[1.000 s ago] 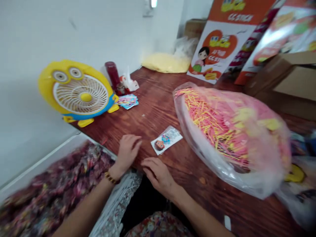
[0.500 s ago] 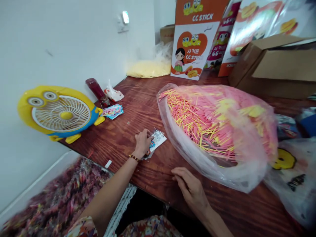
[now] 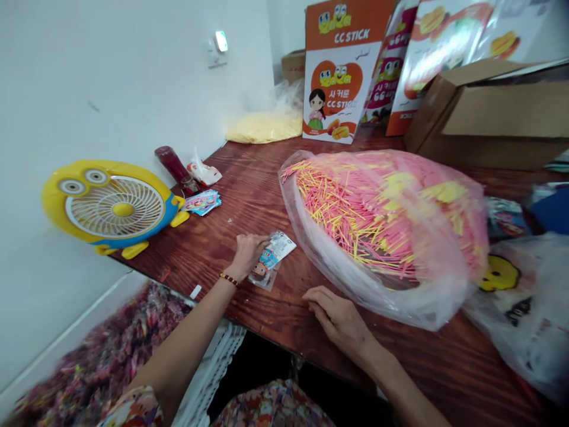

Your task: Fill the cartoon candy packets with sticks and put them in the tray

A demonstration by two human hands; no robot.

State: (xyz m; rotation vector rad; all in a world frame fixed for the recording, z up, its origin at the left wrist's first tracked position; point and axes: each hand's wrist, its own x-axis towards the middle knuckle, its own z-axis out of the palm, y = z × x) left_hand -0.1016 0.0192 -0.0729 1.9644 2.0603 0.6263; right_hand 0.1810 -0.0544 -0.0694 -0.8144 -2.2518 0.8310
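A small clear packet point(image 3: 269, 260) with a cartoon figure and a white printed part lies on the dark red wooden table. My left hand point(image 3: 248, 254), a beaded bracelet at its wrist, is at the packet's left edge. Its index finger is stretched out and touches the packet's upper left; the other fingers are partly hidden. Closer to the table's front edge, my right hand point(image 3: 338, 314) hovers or rests low over the wood, with loosely bent fingers, thumb apart and nothing visible in them. Beyond it a large clear bag point(image 3: 311, 237) lies open, full of thin pink and yellow sticks point(image 3: 338, 207).
A yellow fan point(image 3: 120, 207) stands on the left, with a dark red bottle point(image 3: 171, 163) and small printed packets point(image 3: 204, 203) beside it. Cartons point(image 3: 333, 77) line the back, and an open brown box point(image 3: 502, 124) is at right. A printed plastic bag point(image 3: 528, 302) lies front right.
My left hand has slid left off the packet, uncovering more of its cartoon picture. My right hand has barely moved. The whole view has shifted slightly.
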